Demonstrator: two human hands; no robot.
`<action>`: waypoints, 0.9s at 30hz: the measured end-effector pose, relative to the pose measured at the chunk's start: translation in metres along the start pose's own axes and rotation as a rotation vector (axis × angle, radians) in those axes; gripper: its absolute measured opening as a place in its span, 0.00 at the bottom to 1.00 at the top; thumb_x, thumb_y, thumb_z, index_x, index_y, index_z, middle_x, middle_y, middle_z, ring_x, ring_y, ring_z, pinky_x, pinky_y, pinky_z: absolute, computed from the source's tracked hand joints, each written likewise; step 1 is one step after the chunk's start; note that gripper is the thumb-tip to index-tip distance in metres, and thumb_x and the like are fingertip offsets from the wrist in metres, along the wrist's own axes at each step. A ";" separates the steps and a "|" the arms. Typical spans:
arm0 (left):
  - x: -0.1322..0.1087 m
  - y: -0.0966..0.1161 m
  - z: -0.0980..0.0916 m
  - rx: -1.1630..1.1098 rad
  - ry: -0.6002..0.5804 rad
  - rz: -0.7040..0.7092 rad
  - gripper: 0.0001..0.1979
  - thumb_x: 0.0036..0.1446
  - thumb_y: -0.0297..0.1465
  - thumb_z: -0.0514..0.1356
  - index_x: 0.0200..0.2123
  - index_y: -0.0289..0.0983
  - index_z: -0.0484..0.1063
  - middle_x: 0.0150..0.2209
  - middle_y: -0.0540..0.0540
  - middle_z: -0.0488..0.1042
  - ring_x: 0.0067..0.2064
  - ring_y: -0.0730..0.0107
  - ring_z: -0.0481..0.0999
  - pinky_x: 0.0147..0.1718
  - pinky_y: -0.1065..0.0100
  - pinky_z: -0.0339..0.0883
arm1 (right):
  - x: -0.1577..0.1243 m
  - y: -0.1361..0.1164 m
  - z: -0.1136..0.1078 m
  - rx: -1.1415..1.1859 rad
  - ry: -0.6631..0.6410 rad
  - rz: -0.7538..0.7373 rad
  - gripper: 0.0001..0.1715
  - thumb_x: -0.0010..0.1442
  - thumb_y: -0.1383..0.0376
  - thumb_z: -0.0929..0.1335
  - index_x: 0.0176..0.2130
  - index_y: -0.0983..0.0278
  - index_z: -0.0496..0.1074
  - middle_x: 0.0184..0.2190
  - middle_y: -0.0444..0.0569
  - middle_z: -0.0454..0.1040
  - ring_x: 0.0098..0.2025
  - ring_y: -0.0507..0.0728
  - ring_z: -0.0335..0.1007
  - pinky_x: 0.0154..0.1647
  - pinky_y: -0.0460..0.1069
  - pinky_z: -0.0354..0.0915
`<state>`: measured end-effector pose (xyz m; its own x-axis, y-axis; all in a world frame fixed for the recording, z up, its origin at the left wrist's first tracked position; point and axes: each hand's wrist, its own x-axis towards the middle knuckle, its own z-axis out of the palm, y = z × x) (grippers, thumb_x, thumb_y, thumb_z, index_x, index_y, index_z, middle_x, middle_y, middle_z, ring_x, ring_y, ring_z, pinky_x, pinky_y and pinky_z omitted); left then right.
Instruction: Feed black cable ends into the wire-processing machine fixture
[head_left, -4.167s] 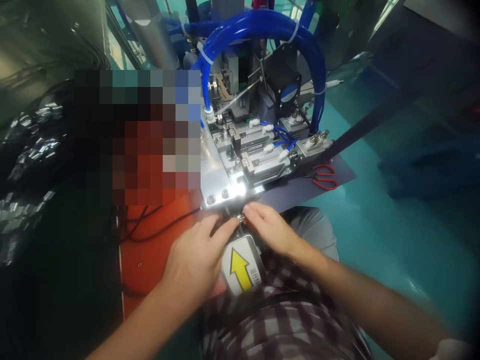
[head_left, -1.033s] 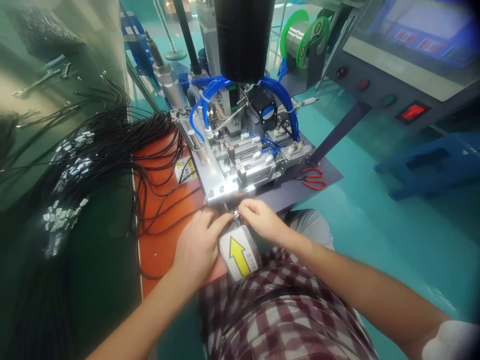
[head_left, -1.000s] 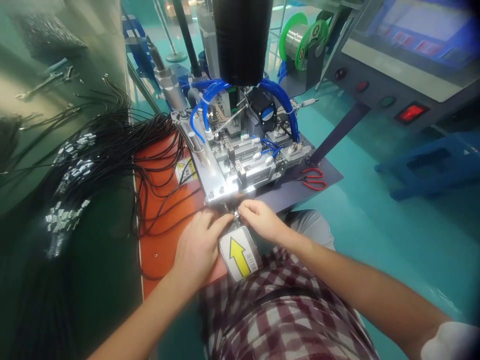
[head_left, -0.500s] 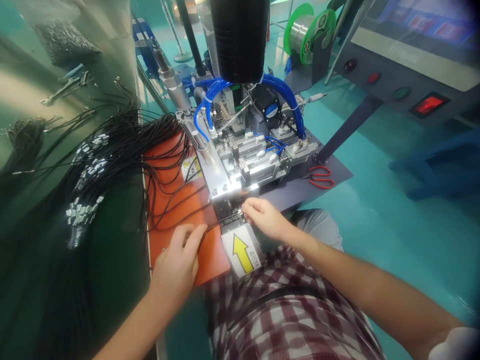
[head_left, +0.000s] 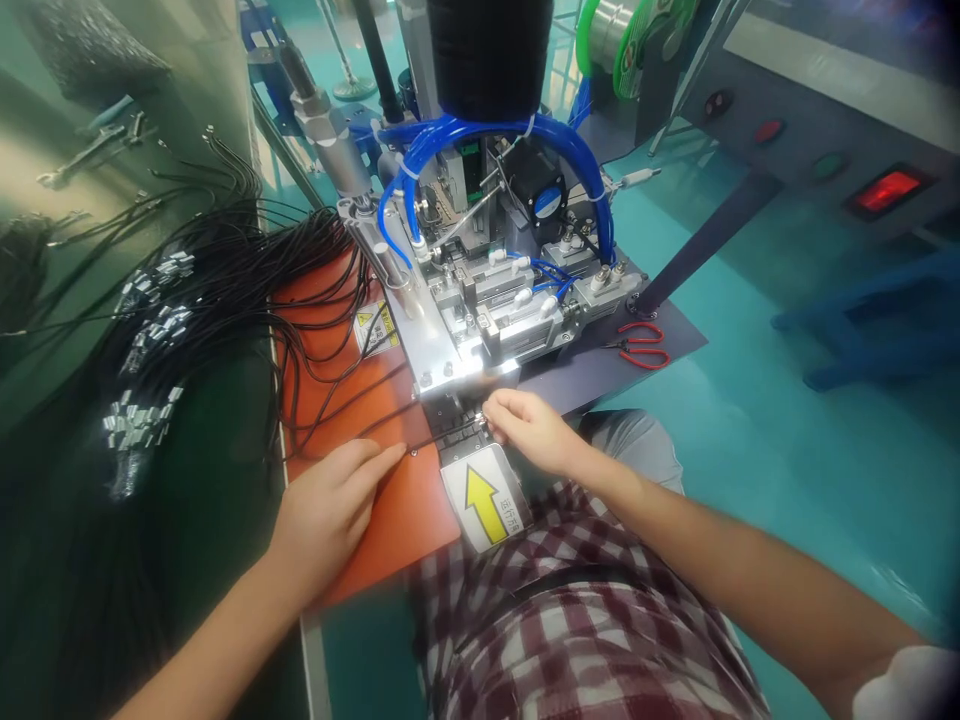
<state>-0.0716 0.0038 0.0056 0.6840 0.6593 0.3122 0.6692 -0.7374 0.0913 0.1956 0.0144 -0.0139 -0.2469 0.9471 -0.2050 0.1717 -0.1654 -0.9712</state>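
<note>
My right hand pinches the small metal end of a thin black cable at the front slot of the metal machine fixture. My left hand lies on the orange mat, fingers stretched forward along the same cable, fingertips touching it about a hand's width left of the slot. Between my hands, at the fixture's front edge, sits a plate with a yellow arrow.
A big pile of black cables with silver terminals spreads over the left of the bench. Red scissors lie on a dark sheet at the right. Blue air hoses arch over the fixture. A control panel with a lit red switch stands at the back right.
My left hand has slid left and back from the slot along the cable onto the orange mat. My right hand stays pinched at the slot. The view has shifted slightly.
</note>
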 end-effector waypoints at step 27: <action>-0.001 -0.001 0.004 -0.206 0.047 -0.124 0.15 0.62 0.22 0.52 0.47 0.39 0.72 0.43 0.43 0.73 0.43 0.66 0.75 0.43 0.68 0.71 | -0.088 0.068 -0.010 0.103 0.108 0.272 0.28 0.59 0.43 0.63 0.23 0.60 0.56 0.19 0.39 0.58 0.22 0.52 0.50 0.26 0.48 0.51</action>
<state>-0.0716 0.0043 0.0019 0.5827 0.7429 0.3294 0.6708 -0.6685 0.3212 0.2385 -0.0778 -0.0605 -0.1019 0.8872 -0.4500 0.1188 -0.4383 -0.8909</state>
